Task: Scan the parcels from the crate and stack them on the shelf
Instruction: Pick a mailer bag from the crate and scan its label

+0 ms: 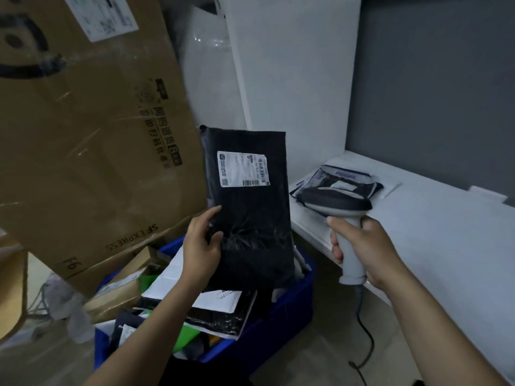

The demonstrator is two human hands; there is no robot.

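Our left hand (202, 246) grips the black parcel (250, 218) by its lower left edge, thumb on the front and fingers curled behind, holding it upright above the blue crate (302, 288). The parcel's white label (242, 169) faces us, high on the bag. Our right hand (367, 246) is wrapped round the grey handle of the scanner (334, 203), whose dark head points left toward the parcel, just beside its right edge and not touching it. A black cable (365, 338) hangs from the base of the handle toward the floor.

The crate below is heaped with more parcels: white padded mailers, dark bags, something green. On the white shelf (446, 232) to the right lies a flat parcel (344, 181) behind the scanner's head; it may be more than one, as the view there is dim and partly blocked. A big cardboard box (97, 135) marked SF EXPRESS leans at the left, behind the crate.
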